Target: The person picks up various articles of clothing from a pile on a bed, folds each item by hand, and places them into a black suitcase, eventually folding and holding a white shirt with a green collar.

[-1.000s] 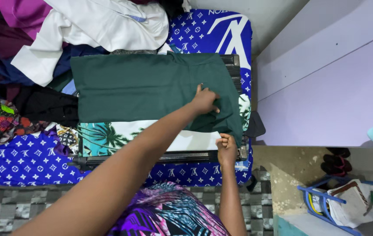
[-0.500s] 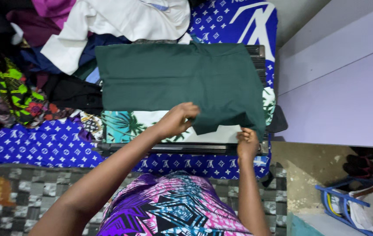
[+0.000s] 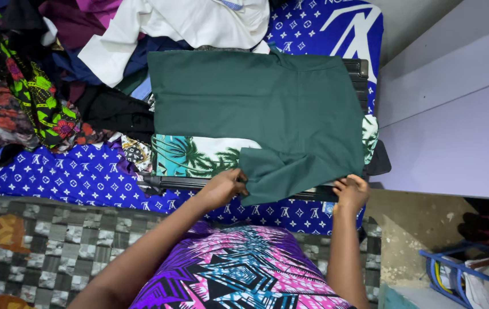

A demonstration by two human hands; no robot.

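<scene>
green cloth (image 3: 267, 109) — hem between fingers (image 3: 238, 184)

The shirt (image 3: 267, 109) is plain dark green, lying on a teal-and-white palm-print cloth (image 3: 198, 154). The bedsheet (image 3: 72, 177) is royal blue with white symbols. The white garment (image 3: 181, 23) is plain, and the floor (image 3: 44, 246) is grey checkered.

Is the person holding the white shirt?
No, both the left hand and the right hand grip the near edge of the dark green cloth; the white shirt lies untouched behind it.
</scene>
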